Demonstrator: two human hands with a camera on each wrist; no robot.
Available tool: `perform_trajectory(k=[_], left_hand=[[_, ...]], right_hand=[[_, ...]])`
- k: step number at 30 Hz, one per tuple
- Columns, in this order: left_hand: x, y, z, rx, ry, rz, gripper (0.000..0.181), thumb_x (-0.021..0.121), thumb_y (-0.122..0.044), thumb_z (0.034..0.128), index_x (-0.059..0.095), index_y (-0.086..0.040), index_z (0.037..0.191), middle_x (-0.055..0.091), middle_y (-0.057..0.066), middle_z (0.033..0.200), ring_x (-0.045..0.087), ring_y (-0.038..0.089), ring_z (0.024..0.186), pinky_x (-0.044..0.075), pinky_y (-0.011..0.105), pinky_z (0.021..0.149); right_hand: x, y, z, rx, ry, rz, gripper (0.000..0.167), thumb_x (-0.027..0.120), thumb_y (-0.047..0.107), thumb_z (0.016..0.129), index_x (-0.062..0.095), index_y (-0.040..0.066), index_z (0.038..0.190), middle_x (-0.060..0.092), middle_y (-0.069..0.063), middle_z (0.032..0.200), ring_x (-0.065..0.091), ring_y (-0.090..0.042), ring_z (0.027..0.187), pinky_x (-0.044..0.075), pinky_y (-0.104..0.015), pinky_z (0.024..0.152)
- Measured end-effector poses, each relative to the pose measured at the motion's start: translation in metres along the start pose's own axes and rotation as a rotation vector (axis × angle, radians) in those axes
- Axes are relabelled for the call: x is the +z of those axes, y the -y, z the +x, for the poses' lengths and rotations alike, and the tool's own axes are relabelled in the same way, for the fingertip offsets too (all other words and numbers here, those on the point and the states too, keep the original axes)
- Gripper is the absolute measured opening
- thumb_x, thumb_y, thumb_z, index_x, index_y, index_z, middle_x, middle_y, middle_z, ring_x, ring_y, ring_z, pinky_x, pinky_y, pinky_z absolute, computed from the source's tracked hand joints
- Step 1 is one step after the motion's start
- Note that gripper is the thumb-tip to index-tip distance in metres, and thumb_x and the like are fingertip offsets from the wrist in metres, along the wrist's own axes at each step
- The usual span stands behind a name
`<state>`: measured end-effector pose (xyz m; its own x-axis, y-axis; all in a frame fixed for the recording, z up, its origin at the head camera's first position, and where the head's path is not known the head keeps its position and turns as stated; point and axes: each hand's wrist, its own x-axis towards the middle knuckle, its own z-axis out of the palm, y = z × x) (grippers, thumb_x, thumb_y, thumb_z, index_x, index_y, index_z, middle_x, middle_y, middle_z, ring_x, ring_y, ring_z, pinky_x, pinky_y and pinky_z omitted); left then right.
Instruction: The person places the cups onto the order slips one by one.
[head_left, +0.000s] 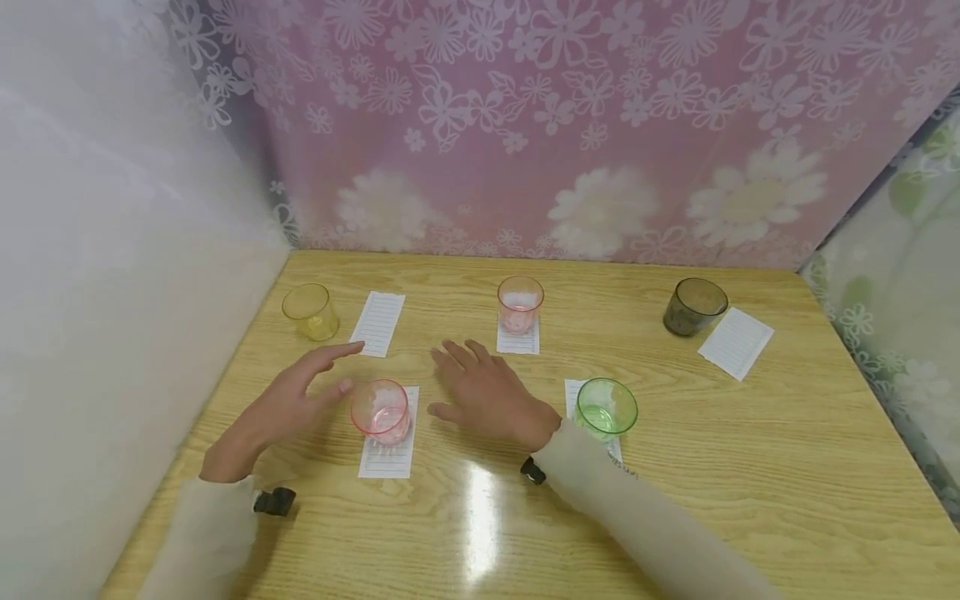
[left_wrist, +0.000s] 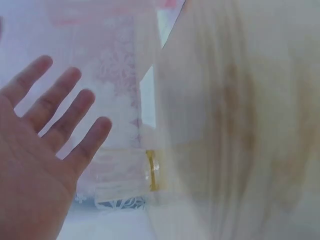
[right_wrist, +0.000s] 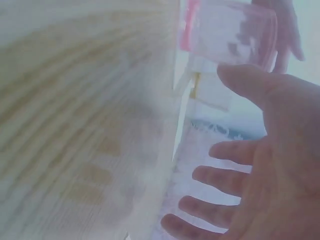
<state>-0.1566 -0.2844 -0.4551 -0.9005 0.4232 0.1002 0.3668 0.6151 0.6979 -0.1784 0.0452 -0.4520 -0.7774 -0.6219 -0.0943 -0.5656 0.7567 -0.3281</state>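
Observation:
A pink glass [head_left: 382, 412] stands on a lined paper slip [head_left: 386, 462] between the two hands. The left hand [head_left: 288, 408], fingers extended, is at the glass's left and holds nothing; in the left wrist view its palm [left_wrist: 35, 170] shows with spread fingers. On the other side the right hand [head_left: 491, 396] is held palm down with straight fingers, apart from the glass. In the right wrist view the right hand [right_wrist: 270, 165] has its thumb near the pink glass [right_wrist: 232, 32]; whether they touch cannot be told there.
A yellow glass [head_left: 311, 312] stands back left beside a slip [head_left: 378, 323]. Another pink glass [head_left: 520, 307] is at back centre on a slip. A dark glass [head_left: 694, 308] stands back right beside a slip [head_left: 737, 343]. A green glass [head_left: 606, 408] is close to the right forearm.

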Motion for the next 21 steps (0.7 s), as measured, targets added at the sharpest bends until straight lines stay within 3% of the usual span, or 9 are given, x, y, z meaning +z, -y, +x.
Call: perform_trajectory(k=[9, 16, 21], left_hand=[[-0.022, 0.016, 0.010, -0.013, -0.185, 0.080, 0.054, 0.064, -0.022, 0.1120, 0.051, -0.010, 0.163, 0.054, 0.016, 0.163, 0.048, 0.040, 0.150, 0.042, 0.060, 0.114], [-0.037, 0.019, 0.018, 0.017, -0.374, 0.172, 0.050, 0.069, -0.016, 0.1077, 0.058, -0.002, 0.154, 0.059, 0.024, 0.154, 0.054, 0.046, 0.135, 0.045, 0.063, 0.106], [-0.048, 0.024, 0.027, 0.014, -0.505, 0.193, 0.052, 0.073, -0.018, 0.1049, 0.059, 0.003, 0.151, 0.058, 0.030, 0.152, 0.047, 0.054, 0.140, 0.037, 0.072, 0.114]], right_hand=[[-0.006, -0.012, 0.025, 0.039, -0.133, 0.054, 0.078, 0.062, 0.055, 0.109, 0.041, 0.008, 0.168, 0.041, -0.016, 0.173, 0.041, -0.045, 0.157, 0.049, -0.065, 0.115], [-0.005, -0.013, 0.046, 0.068, -0.160, 0.039, 0.076, 0.057, 0.058, 0.110, 0.043, 0.009, 0.167, 0.044, -0.015, 0.171, 0.043, -0.043, 0.156, 0.051, -0.063, 0.114], [-0.007, -0.010, 0.061, 0.098, -0.138, 0.040, 0.077, 0.057, 0.060, 0.110, 0.043, 0.010, 0.167, 0.044, -0.012, 0.172, 0.042, -0.041, 0.157, 0.051, -0.063, 0.114]])
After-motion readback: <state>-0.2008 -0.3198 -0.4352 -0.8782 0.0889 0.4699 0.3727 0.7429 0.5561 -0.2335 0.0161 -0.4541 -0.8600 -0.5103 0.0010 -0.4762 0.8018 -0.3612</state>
